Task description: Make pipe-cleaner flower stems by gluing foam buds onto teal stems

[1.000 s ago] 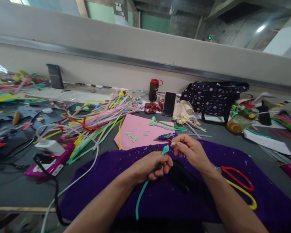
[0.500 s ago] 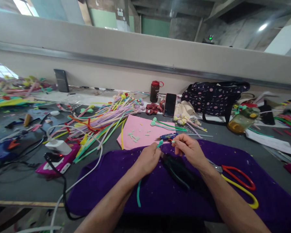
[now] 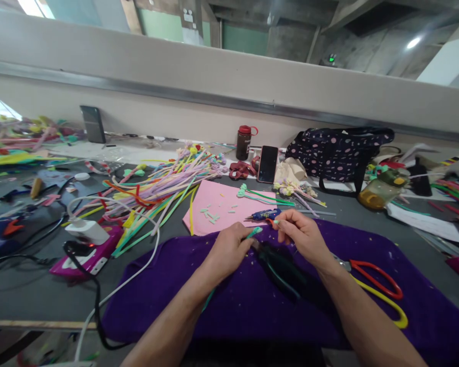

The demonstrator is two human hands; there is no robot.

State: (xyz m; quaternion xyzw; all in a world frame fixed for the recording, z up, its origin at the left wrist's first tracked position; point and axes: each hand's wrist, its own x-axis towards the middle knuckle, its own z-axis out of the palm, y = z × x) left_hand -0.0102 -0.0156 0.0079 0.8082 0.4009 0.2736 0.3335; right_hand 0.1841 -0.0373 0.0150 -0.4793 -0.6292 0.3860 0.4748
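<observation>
My left hand [image 3: 227,250] is closed around a teal pipe cleaner [image 3: 254,232], whose tip pokes out past the fingers while its tail runs back under my wrist. Just to its right, my right hand [image 3: 302,234] pinches a small mint-green piece [image 3: 276,222] between thumb and fingers. Both hands hover over a purple cloth [image 3: 245,300] at the table's near edge. A dark bundle [image 3: 281,267] lies on the cloth between my forearms. A blue glue gun [image 3: 262,215] rests just beyond my fingers on a pink sheet [image 3: 218,204].
Red-and-yellow scissors [image 3: 375,290] lie on the cloth at right. A heap of coloured pipe cleaners [image 3: 156,188] spreads at left. A white charger [image 3: 86,230], magenta tool [image 3: 87,255] and cables sit near left. A phone [image 3: 268,164], a bottle [image 3: 243,142] and a spotted bag [image 3: 336,153] stand behind.
My left hand has turned over and lowered, so the teal pipe cleaner's tip now points right and most of its tail is hidden under my arm. The right hand stayed nearly in place.
</observation>
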